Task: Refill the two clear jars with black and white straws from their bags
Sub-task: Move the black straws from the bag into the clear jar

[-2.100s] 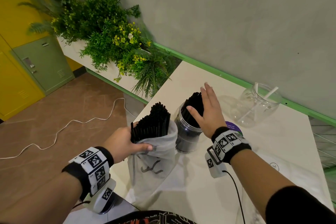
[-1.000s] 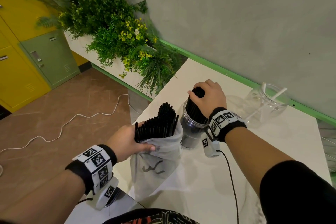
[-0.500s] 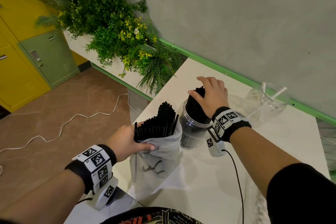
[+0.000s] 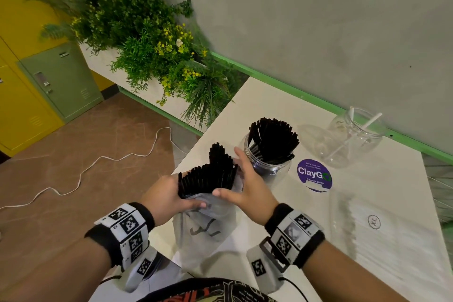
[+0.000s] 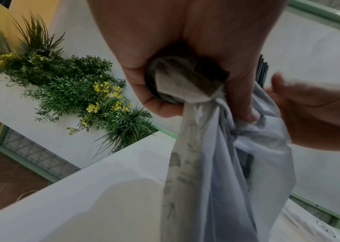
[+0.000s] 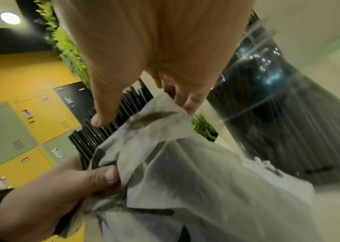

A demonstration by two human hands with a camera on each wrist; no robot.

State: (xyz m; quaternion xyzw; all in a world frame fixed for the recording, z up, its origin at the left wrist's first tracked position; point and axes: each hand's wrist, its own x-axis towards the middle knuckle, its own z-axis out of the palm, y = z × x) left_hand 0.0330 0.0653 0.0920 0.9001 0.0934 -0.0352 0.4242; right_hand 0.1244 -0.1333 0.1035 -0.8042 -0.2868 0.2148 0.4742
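A grey plastic bag (image 4: 203, 233) stands near the table's front edge, with a bundle of black straws (image 4: 208, 174) sticking out of its top. My left hand (image 4: 171, 193) grips the bag's neck around the straws; the left wrist view shows its fingers (image 5: 185, 91) curled round the plastic. My right hand (image 4: 239, 184) spans the bundle's right side, thumb in front and straight fingers behind, touching the bag's rim (image 6: 177, 104). Just behind stands a clear jar (image 4: 269, 157) packed with black straws. A second clear jar (image 4: 353, 140) at the back right holds two white straws.
A clear bag of white straws (image 4: 382, 235) lies flat on the white table (image 4: 257, 105) at the right. A purple round sticker (image 4: 314, 174) sits between the jars. A planter of greenery (image 4: 147, 44) stands off the table's left corner, and a white cable (image 4: 98, 159) runs across the floor.
My right hand left the top of the black straws in the jar and came back to the bag, beside my left hand. The left hand has kept its grip on the bag.
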